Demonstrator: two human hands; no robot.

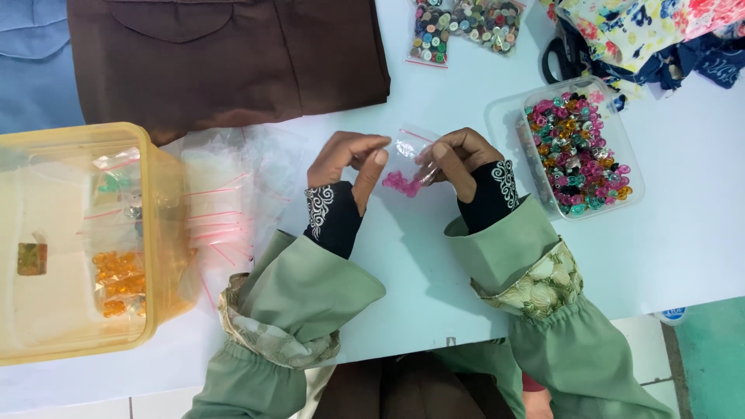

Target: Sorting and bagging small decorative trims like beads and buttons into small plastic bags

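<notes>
While both hands pinch it, small clear bag [405, 159] hangs between.

hands [403, 163] pinching clear bag [405, 147], pink beads [401, 183]

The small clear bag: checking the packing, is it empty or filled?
Partly filled: the small clear bag holds pink beads at its bottom, pinched between both hands.

view: head, single | looks: steeply down from above onto white table [434, 279] | range: close | wearer's sleeves enter from 6 o'clock
</notes>
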